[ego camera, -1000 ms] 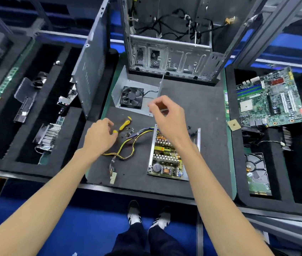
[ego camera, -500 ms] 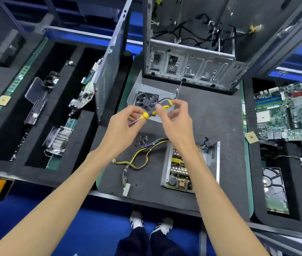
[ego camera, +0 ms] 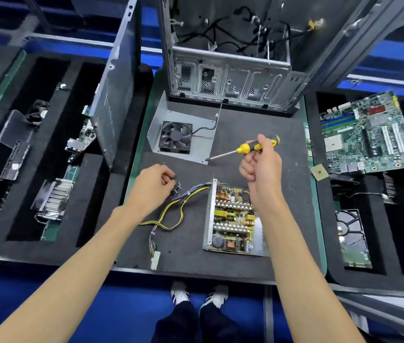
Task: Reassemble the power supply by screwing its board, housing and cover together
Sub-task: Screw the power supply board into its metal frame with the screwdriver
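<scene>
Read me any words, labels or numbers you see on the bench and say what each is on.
No text reads clearly here.
Motherboard: printing too small to read.
Hard drive: label blurred.
Power supply board: markings too small.
Strip at the mat's right edge: print blurred.
Screwdriver in the right hand: no visible lettering.

Open mat [ego camera: 282, 149] right of cover [ego camera: 183, 142]; cables [ego camera: 178, 209] cross left.

An empty computer case [ego camera: 230, 78] stands at the surface's [ego camera: 282, 149] far edge. A motherboard [ego camera: 366, 134], CPU chip [ego camera: 320, 172] and hard drive [ego camera: 353, 240] lie right; a heatsink [ego camera: 54, 196] lies left.
</scene>
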{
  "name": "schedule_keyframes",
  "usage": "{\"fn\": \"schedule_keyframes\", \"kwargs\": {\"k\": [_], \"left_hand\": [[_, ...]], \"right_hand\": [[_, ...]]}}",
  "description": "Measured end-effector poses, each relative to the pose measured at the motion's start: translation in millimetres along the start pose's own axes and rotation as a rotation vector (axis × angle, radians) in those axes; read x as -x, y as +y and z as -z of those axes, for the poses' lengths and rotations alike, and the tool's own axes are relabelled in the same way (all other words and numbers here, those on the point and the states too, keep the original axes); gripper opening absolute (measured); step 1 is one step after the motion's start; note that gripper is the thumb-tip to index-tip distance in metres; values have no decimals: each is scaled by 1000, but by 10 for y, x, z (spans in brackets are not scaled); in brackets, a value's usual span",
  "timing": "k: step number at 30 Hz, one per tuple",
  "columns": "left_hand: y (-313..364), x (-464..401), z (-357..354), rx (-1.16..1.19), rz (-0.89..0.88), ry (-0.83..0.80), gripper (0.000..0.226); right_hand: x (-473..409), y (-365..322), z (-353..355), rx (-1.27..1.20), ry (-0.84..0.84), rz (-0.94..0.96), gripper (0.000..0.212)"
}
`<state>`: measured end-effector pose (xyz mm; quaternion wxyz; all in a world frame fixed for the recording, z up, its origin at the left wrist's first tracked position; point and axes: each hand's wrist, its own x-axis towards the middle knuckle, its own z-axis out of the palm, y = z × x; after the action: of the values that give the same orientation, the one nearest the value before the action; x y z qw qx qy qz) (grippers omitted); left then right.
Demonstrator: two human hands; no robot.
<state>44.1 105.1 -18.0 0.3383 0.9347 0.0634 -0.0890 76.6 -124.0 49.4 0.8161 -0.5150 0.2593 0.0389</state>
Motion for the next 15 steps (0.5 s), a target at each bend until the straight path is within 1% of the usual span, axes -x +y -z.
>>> {"fn": "schedule_keyframes", "kwargs": {"k": [3, 7, 12, 13, 15], "left_hand": [[-12, -32, -65, -79, -56, 38, 6], [5, -53, -76, -234, -126, 33, 7], [27, -37, -39, -377, -283, 9, 7], [34, -30, -29, -366, -297, 19, 7], [68, -6, 6, -246, -290, 84, 8]], "right_hand": [[34, 11, 37, -14, 17, -28, 35], [76, 33, 60, -20, 44, -55, 34], [122, 51, 73, -51, 43, -71, 31], [132, 52, 75, -59, 43, -70, 32], [150, 49, 88, -70, 41, -63, 32]]}}
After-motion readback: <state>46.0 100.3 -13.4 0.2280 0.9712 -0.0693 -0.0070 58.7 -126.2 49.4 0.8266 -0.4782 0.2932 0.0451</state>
